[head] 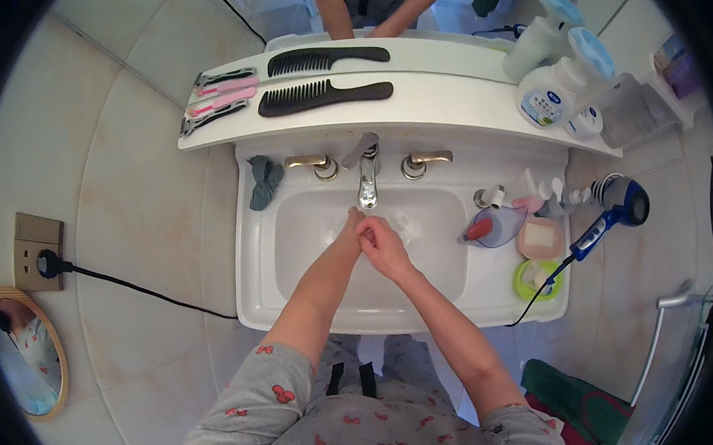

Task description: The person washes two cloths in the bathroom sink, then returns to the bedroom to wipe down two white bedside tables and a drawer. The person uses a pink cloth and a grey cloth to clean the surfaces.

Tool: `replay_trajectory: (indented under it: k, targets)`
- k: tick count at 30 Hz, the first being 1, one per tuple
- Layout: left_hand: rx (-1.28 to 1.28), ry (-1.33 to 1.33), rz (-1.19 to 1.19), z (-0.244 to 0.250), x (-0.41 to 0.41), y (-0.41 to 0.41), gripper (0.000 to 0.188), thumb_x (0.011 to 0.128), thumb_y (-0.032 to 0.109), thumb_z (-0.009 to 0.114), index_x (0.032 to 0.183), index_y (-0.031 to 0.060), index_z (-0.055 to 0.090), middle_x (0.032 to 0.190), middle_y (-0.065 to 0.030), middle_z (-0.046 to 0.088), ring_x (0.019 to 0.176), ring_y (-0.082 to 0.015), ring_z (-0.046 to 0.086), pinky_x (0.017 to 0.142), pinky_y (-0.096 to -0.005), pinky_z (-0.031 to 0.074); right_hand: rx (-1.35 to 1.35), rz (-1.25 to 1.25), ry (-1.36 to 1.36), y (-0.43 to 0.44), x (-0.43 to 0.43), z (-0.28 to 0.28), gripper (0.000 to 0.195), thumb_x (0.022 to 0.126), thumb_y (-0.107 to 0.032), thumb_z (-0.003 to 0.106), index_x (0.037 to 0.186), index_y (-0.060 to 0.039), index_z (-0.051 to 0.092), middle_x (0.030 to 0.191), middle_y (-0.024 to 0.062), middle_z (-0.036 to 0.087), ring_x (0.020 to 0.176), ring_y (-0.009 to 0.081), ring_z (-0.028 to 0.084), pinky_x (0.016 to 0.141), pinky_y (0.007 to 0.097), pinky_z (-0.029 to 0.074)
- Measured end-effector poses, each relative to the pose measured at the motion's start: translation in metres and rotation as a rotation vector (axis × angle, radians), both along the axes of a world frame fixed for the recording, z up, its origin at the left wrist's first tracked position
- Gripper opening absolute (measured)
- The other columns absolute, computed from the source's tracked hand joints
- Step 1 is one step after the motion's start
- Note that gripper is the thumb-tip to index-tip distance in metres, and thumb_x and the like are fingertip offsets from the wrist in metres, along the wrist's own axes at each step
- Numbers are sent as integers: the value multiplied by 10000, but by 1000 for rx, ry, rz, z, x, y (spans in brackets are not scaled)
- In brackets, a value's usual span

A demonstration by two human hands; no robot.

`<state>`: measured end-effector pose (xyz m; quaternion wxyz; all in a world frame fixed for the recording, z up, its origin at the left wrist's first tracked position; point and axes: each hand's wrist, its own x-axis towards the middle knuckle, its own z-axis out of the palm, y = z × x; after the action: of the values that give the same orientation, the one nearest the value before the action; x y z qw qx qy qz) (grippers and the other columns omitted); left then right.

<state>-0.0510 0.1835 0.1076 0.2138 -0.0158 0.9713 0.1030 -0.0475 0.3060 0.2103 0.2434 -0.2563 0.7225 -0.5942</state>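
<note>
My left hand (351,223) is in the white washbasin (316,267), its fingertips just below the spout of the chrome faucet (368,185). My right hand (384,248) is beside it, with curled fingers touching the left hand near the wrist. Parts of the fingers on both hands are hidden, and I see no object in either. Rippled marks like water show on the basin around the hands. A lever handle (308,161) stands left of the spout, and another lever handle (429,157) stands to its right.
A white shelf (441,106) under the mirror overhangs the basin's back, carrying a black comb (326,97), razors (220,109) and a pump bottle (546,101). A grey cloth (265,182) lies back left. Soap dishes (540,238) and a blue hair dryer (610,212) are at right.
</note>
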Motion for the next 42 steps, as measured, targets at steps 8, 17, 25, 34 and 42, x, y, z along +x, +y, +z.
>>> replay_trajectory:
  k: [8, 17, 25, 34, 42]
  targets:
    - [43, -288, -154, 48, -5, -1, 401, 866, 424, 554, 1149, 141, 583, 1114, -86, 636, 992, -287, 634, 840, -474, 482, -12, 218, -22, -2, 4, 40, 108, 813, 15, 540, 902, -36, 573, 794, 11, 582, 743, 108, 568, 707, 271, 475]
    - [82, -174, -117, 64, -23, 16, 405, 898, 462, 505, 1172, 171, 574, 1150, -90, 622, 994, -291, 632, 823, -465, 500, -132, 56, -147, 34, 8, 11, 112, 789, 15, 578, 884, -41, 558, 861, 59, 619, 788, 177, 614, 714, 297, 492]
    - [1084, 46, 763, 13, -6, 14, 465, 956, 498, 468, 1160, 94, 579, 1094, -49, 620, 908, -189, 625, 765, -360, 504, 256, -400, 167, 61, -33, -134, 558, 816, -99, 642, 1314, -26, 402, 1191, 189, 582, 1057, 268, 594, 891, 338, 474]
    - [1431, -43, 1066, 53, 38, 1, 333, 903, 287, 632, 1205, 171, 554, 1088, 17, 640, 939, -132, 624, 828, -331, 495, 394, -54, -305, 59, -51, -107, 328, 905, -266, 624, 1127, -24, 623, 1071, 86, 646, 959, 127, 590, 849, 284, 464]
    - [1344, 88, 925, 44, 43, 9, 356, 831, 101, 655, 1181, 97, 588, 1047, -12, 649, 905, -139, 621, 798, -304, 493, 1, -46, -937, 44, -39, -76, 356, 926, -338, 577, 1142, -61, 641, 1068, 42, 657, 959, 136, 599, 857, 276, 459]
